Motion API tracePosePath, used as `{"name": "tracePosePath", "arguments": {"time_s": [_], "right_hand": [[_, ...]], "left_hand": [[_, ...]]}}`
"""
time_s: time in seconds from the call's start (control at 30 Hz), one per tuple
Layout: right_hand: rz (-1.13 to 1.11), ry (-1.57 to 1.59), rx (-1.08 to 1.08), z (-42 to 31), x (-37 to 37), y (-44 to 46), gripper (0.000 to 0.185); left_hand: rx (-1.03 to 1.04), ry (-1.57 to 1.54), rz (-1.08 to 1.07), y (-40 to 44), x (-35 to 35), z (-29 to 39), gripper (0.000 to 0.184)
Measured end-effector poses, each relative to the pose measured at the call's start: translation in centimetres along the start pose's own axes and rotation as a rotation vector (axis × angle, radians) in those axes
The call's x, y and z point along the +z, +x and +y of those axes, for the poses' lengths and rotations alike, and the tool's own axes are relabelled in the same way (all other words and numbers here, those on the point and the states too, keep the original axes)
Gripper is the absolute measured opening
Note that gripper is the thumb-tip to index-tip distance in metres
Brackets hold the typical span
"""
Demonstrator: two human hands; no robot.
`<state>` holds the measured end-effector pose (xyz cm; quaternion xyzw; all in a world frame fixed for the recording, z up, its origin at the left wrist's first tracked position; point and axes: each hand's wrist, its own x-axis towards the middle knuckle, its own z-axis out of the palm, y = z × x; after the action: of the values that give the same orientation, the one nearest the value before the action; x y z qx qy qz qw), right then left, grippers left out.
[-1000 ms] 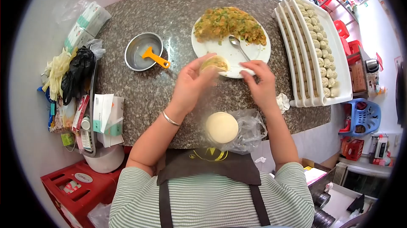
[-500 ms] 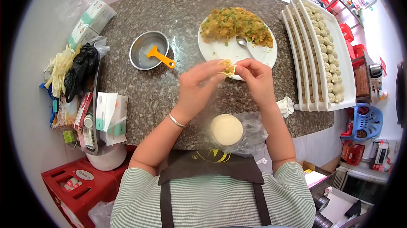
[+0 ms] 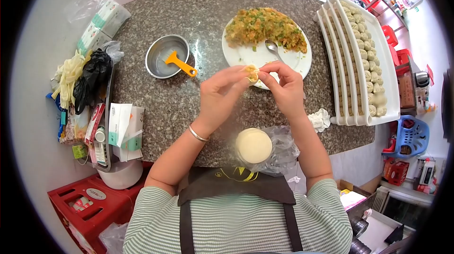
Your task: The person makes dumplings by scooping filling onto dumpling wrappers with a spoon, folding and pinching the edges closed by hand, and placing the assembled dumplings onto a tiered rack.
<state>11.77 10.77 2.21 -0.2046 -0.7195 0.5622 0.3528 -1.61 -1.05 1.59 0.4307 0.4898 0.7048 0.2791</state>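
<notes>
So the filled dough wrapper (image 3: 252, 76) sits between the two hands, right by the plate's near edge in this view. Its open mouth faces up at the camera, with yellowish filling showing. The visible bit looks a little longer near-to-far than left-to-right, but fingers cover parts of it, so I can't really swear to the long axis.

The left hand (image 3: 221, 90) has its fingers curled around the wrapper from the left, and the right hand (image 3: 285, 85) is pinching its right edge, so they pretty much meet at the dough.

Just beyond is the white plate (image 3: 243, 56), with a heap of chopped filling (image 3: 265, 29) on its far half. A spoon (image 3: 271, 46) lies against that, bowl end far-left, handle running near-right.

Nearer the person there's a round stack of wrappers (image 3: 254, 145) next to a clear plastic bag (image 3: 284, 149). Over left, a metal bowl (image 3: 155, 66) has an orange-handled tool (image 3: 182, 64) leaning out near-right. Stacked white trays (image 3: 390, 99) of pleated buns (image 3: 370, 75) fill the right side.
</notes>
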Motion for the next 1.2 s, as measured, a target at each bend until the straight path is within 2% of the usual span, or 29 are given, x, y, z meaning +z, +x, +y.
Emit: {"name": "tracePosePath", "arguments": {"time_s": [0.03, 0.1, 0.23, 0.3, 0.33, 0.43, 0.5, 0.57, 0.63, 0.7, 0.77, 0.83, 0.9, 0.93, 1.03, 1.13, 1.2], "right_hand": [[0.001, 0.001, 0.0, -0.3, 0.0, 0.0, 0.009], [-0.024, -0.213, -0.131, -1.0, 0.1, 0.0, 0.007], [0.033, -0.216, -0.099, -0.7, -0.1, 0.1, 0.008], [-0.091, -0.121, 0.154, -1.2, -0.7, 0.6, 0.009], [-0.09, -0.12, 0.153, -1.2, -0.8, 0.7, 0.009], [-0.108, -0.094, 0.122, -0.9, -0.7, 0.8, 0.009], [-0.043, -0.185, -0.034, -0.6, -0.3, 0.5, 0.009], [-0.021, -0.223, -0.084, -0.3, -0.4, 0.4, 0.008], [0.0, -0.262, -0.138, -0.3, -0.5, 0.5, 0.008], [0.025, -0.273, -0.122, -0.4, -0.8, 0.4, 0.01], [0.065, -0.24, -0.071, -0.6, -1.2, 0.5, 0.01], [0.109, -0.205, -0.018, -0.5, -2.0, 0.8, 0.01], [-0.02, -0.067, 0.114, -0.2, -3.2, 1.1, 0.011], [-0.013, -0.067, 0.114, -0.3, -3.3, 1.0, 0.011], [0.0, -0.155, 0.034, -0.7, -3.1, 0.9, 0.011], [0.114, -0.236, -0.04, -0.3, -2.8, 0.8, 0.011], [0.099, -0.349, -0.17, -0.3, -2.8, 0.8, 0.01]], "left_hand": [[-0.019, -0.009, 0.037, 0.0, 0.1, -0.1, 0.017], [-0.037, -0.016, 0.075, 0.0, 0.0, -0.3, 0.016], [-0.028, 0.002, 0.063, -0.1, -0.3, -1.0, 0.015], [-0.023, -0.002, 0.05, -0.1, -0.4, -1.0, 0.015], [-0.028, 0.001, 0.025, 0.0, -0.5, -0.9, 0.015], [-0.045, -0.004, 0.003, 0.0, -0.5, -0.9, 0.015], [-0.062, -0.011, 0.0, 0.1, -0.3, -0.8, 0.016], [-0.203, -0.047, 0.062, 0.4, 0.0, -0.6, 0.021], [-0.242, 0.005, 0.047, 0.7, -0.1, -0.5, 0.023], [-0.284, 0.053, 0.031, 1.0, 0.2, -0.8, 0.026], [-0.17, -0.088, 0.07, 1.4, 1.1, -1.4, 0.023], [-0.175, -0.08, 0.023, 1.7, 1.2, -1.0, 0.021], [-0.183, -0.072, -0.023, 2.1, 1.4, -0.8, 0.019], [-0.17, -0.053, -0.046, 2.3, 1.6, -0.8, 0.017], [-0.145, -0.04, -0.059, 2.6, 2.1, -1.0, 0.014], [-0.116, 0.007, -0.022, 2.7, 2.3, -1.8, 0.013], [-0.098, 0.061, 0.006, 2.9, 2.3, -1.9, 0.012]]}}
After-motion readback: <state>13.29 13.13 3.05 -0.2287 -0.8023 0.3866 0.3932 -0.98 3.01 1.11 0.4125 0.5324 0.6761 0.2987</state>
